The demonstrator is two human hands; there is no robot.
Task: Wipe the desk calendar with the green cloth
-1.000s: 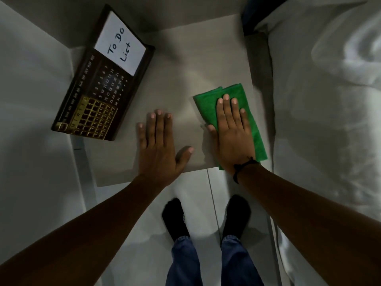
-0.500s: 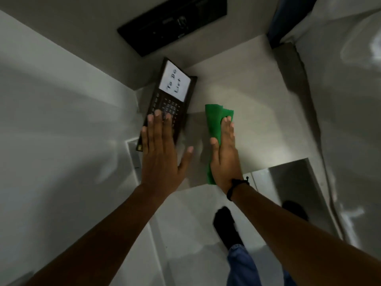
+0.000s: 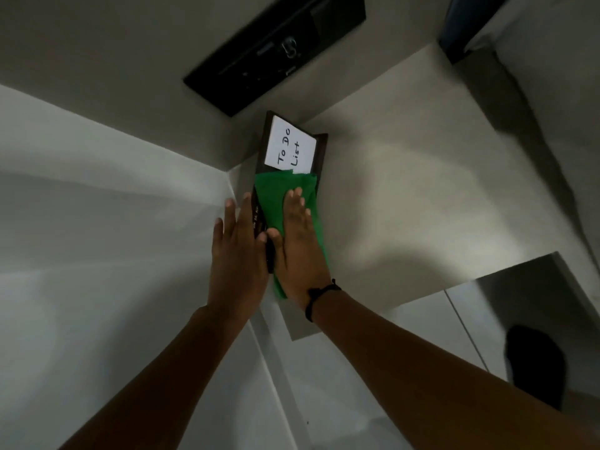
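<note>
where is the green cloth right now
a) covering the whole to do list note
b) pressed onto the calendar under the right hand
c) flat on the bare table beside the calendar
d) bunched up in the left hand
b: the green cloth lies on the desk calendar with the right hand flat on top of it, just below the note.

**One head camera, looking steeply down**

You have a single wide-angle view, worn on your head and tilted forward and down. It sits close above the table (image 3: pixel 406 203) corner, with both forearms reaching up from the lower edge. Walls bend outward at the frame's sides. No second view shares the scene.
</note>
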